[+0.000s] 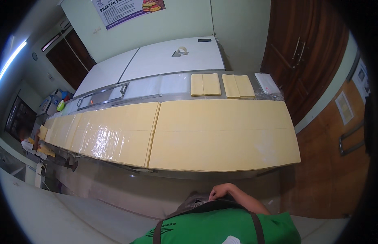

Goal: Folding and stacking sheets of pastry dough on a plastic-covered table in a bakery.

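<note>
My right hand [219, 191] is at my waist, fingers curled down against the dark apron [218, 203]. The fingertips are partly hidden, so whether they pinch the cloth is unclear. My left hand is out of view. Before me stands a long metal-topped table bearing wide stacks of pale-yellow sheets. The right stack [225, 134] is matte and has a crease across its middle. To its left, a second stack [115, 134] reflects light like plastic film. Behind them lie two folded yellow bundles [205, 84] [238, 86] and a white packet [267, 83] in clear plastic.
A metal frame with handles [102, 97] lies along the table's far side. White tables [152, 65] behind carry a tape roll [182, 50] and a dark flat object [204, 40]. Another person [35, 146] stands at the far left end. Wooden doors [298, 55] are at right.
</note>
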A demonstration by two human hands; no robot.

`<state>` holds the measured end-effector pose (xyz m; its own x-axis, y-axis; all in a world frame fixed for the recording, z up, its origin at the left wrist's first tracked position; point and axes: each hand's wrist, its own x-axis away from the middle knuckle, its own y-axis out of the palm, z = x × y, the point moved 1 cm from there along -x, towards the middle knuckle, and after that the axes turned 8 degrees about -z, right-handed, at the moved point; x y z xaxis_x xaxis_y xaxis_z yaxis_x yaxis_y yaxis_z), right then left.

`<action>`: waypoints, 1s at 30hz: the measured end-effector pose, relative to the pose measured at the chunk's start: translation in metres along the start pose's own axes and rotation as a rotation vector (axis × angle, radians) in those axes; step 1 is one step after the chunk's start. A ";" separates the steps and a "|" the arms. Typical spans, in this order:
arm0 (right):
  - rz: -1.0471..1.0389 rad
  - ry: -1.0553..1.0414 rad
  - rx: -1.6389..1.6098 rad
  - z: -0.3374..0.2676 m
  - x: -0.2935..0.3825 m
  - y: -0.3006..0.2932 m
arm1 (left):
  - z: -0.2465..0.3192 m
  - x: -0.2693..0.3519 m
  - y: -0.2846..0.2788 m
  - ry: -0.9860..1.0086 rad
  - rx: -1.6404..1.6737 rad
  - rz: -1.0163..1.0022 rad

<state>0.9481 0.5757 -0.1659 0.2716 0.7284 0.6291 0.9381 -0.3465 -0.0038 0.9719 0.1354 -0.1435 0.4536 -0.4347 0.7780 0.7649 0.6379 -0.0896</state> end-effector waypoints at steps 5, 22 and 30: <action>0.071 -0.040 -0.221 0.024 0.044 0.020 | 0.036 -0.012 0.009 0.062 -0.030 -0.054; 0.558 -0.006 -0.399 0.027 0.147 0.100 | 0.152 -0.098 0.014 0.067 -0.449 -0.395; 0.669 -0.044 -0.176 -0.002 0.047 0.053 | 0.092 -0.104 -0.027 -0.035 -0.071 -0.650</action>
<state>1.0097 0.5905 -0.1349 0.7915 0.3464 0.5035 0.5178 -0.8177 -0.2514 0.8618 0.2215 -0.1648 -0.1256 -0.6961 0.7068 0.9070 0.2081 0.3661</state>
